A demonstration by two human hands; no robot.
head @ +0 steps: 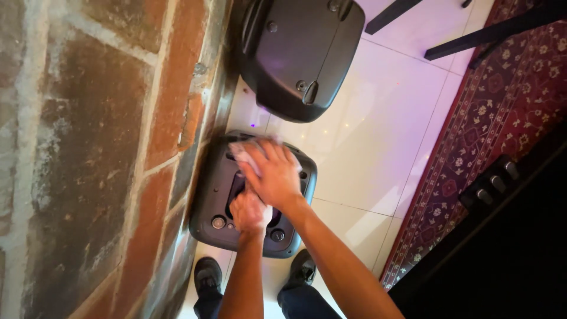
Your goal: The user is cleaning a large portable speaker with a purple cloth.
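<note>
1. Your landmark is the dark, rounded-cornered plastic speaker cabinet that stands on the floor against the brick wall, seen from above; its top has a recessed handle slot and small round knobs along the near edge.
2. Your right hand lies flat over the top of that cabinet, fingers spread and pressing a pale, crumpled cloth against the far edge. The cloth is blurred, so you cannot tell its weave.
3. Your left hand is curled into a loose fist over the handle recess, just under the right wrist; you cannot tell whether it grips anything.
4. Beyond the cabinet stands a second black moulded speaker, smooth and glossy, with bolt heads showing.
5. Left of the cabinet rises the rough red brick wall with pale mortar lines.
6. Right of it lie glossy white floor tiles, then a dark red patterned rug.
7. Just nearer than the cabinet you see your two dark shoes.
</note>
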